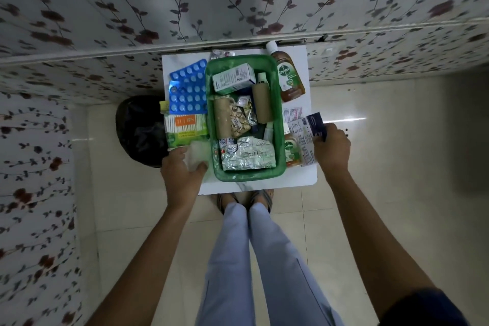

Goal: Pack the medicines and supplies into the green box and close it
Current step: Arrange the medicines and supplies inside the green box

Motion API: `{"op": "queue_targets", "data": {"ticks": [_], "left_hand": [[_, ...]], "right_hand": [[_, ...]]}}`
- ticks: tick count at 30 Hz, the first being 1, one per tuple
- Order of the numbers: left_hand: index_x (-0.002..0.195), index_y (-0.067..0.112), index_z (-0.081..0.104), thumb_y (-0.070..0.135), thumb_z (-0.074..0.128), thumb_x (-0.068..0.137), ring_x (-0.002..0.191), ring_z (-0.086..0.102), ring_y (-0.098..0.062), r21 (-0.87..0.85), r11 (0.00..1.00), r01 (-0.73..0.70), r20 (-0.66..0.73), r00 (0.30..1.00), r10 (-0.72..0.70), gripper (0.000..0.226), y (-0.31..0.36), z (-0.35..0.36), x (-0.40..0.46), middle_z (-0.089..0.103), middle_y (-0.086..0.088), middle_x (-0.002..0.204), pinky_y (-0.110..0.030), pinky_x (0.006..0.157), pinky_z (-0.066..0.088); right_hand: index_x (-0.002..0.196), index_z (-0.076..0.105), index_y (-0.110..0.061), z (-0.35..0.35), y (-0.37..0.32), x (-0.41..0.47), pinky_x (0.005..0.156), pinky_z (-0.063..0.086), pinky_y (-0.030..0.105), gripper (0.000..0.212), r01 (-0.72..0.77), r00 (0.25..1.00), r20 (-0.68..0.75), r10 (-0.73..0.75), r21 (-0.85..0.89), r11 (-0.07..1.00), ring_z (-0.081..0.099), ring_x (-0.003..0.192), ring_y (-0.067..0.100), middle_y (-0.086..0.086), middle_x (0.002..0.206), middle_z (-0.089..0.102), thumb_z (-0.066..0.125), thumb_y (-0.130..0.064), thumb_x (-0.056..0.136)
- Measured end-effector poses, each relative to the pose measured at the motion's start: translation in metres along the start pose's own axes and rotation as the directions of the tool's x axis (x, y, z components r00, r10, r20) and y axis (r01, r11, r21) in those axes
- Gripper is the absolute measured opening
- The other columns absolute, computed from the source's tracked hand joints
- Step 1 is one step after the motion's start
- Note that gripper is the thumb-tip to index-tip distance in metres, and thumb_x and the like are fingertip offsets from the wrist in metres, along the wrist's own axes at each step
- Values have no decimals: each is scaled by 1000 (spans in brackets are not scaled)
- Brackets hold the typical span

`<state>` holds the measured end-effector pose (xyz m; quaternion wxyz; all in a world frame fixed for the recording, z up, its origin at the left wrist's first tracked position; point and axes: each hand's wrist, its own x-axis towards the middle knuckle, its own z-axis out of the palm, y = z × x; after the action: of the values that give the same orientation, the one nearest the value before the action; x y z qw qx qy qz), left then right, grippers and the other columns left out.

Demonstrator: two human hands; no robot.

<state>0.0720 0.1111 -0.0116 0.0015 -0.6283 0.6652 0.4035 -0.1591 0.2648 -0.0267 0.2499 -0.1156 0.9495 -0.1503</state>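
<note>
White table [182, 59]: right hand [332, 147] fingers pinching blue carton [308, 130].

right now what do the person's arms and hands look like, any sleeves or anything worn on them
Both forearms are bare from wrist to past the elbow. The left hand and right hand show no gloves, and no watch, bracelet or ring can be made out. The only sleeve in view is a dark blue short sleeve on the right upper arm, at the bottom edge. No sleeve shows on the left arm in frame.
</note>
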Motion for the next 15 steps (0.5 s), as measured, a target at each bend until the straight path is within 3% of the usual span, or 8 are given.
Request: {"op": "queue_targets", "data": {"ticks": [5,8,11,13,15], "left_hand": [[108,7,55,37,76,61,104,56,-40,128,991,48,25,998,-52,60,-9,14,5,64,-18,107,-46,81,47],[105,9,55,41,75,60,103,56,-39,112,989,93,15,995,-95,59,-17,18,8,63,-15,107,-49,79,49],[102,12,54,42,72,61,98,58,-36,81,991,103,50,993,-107,55,-19,19,10,63,-12,104,-48,78,50],[105,8,54,30,75,69,96,58,-34,47,993,110,80,990,-114,47,-17,19,10,64,-14,104,-39,74,46],[105,6,55,25,75,71,93,59,-33,29,995,98,96,990,-100,44,-17,19,13,65,-15,103,-33,70,40]], "right_hand": [[110,58,1,-13,0,-7,63,49,35,25,220,975,-33,-220,6,975,62,83,40,24,98,68,44,0,89],[111,56,1,-12,1,-8,63,45,30,27,130,986,-109,-122,69,989,63,85,39,24,100,68,42,2,89],[118,53,-2,-24,-10,-13,78,50,35,30,46,963,-268,10,202,978,61,99,31,19,112,64,43,-1,89],[122,52,-5,-37,-23,-19,85,51,32,34,92,946,-323,19,325,941,58,102,22,16,117,62,42,-2,89],[124,54,-9,-52,-41,-29,82,51,17,40,253,932,-342,-117,387,887,54,97,12,12,115,63,41,0,87]]}}
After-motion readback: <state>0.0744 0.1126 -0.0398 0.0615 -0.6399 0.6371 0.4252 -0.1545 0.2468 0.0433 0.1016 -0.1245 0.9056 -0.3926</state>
